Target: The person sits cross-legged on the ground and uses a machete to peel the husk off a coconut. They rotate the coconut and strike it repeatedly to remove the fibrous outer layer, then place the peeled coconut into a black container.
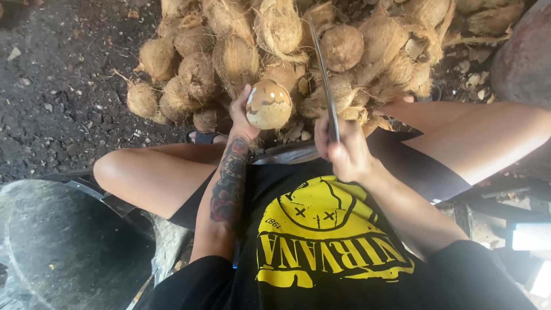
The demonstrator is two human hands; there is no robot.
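My left hand [241, 117] holds a peeled, pale brown coconut [268, 104] up in front of my knees, fingers wrapped around its left side. My right hand [344, 152] grips the handle of a long knife [325, 80], its thin blade pointing up and away, just right of the coconut. The blade edge stands close to the coconut without clearly touching it. I sit with both knees spread, in a black shirt with a yellow print.
A heap of husked, fibrous coconuts [275, 51] lies on the dark ground ahead. A round dark metal basin [63, 241] sits at lower left. A curved metal rim [287, 154] shows between my legs. A large reddish-grey rounded object [525, 57] stands at upper right.
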